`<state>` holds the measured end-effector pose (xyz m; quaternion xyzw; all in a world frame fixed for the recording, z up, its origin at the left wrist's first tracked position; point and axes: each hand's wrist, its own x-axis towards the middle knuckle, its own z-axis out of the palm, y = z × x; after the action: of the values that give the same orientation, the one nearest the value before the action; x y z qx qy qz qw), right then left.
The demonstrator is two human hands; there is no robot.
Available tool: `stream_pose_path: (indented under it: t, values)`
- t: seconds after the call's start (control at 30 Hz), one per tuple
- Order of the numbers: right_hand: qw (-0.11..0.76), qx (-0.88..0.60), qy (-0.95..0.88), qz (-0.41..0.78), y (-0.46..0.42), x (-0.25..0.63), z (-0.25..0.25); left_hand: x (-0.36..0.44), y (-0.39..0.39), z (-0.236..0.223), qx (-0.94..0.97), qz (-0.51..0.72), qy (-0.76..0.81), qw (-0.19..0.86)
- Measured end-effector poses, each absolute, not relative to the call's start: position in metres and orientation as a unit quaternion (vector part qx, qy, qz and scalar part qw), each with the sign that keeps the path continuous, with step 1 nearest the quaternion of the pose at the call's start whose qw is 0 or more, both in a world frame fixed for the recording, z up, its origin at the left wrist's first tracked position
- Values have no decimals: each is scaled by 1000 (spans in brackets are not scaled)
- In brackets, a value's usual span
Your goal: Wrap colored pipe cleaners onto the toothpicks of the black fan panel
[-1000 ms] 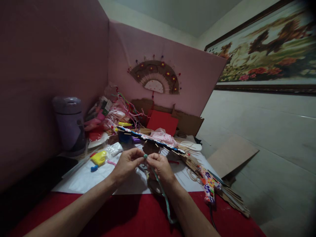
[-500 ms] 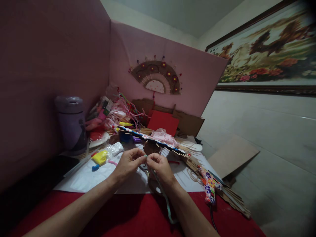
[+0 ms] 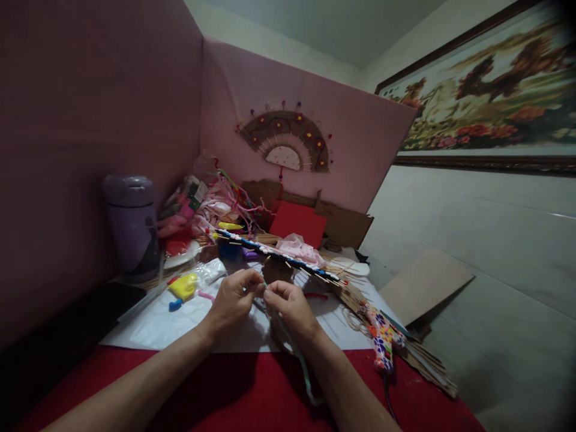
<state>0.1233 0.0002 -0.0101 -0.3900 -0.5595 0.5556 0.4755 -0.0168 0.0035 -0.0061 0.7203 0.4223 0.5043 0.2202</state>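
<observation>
From my view, both grips are closed, with the left hand [image 3: 234,300] and right hand [image 3: 291,305] pinching the green cord [image 3: 305,369] above the near part of the table [image 3: 216,390]. Its red cloth runs under a white sheet [image 3: 155,327] scattered with craft bits. Beyond, a purple bottle [image 3: 131,231] stands at left, a paper fan [image 3: 283,157] decorates the pink board [image 3: 360,144], and a framed horse picture [image 3: 477,96] hangs on the pale wall [image 3: 508,234] at right.

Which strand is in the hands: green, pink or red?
The green strand, pinched by left hand and right hand; the pink strand and red strand lie apart.
</observation>
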Motion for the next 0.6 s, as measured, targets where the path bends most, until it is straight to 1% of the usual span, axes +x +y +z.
stream_pose_path:
  t: [0.2, 0.27, 0.47, 0.6]
  values:
    - [481, -386, -540, 572, 1, 124, -10, -18, 3, -4, 745, 480, 429, 174]
    - [483, -388, -537, 573, 2, 123, -11, -18, 3, -4, 760, 461, 435, 139]
    - [485, -395, -539, 564, 1, 121, -13, -21, 1, -3, 819, 372, 437, -21]
    - [483, -404, -544, 555, 1, 122, -14, -21, 0, -2, 829, 358, 426, -51]
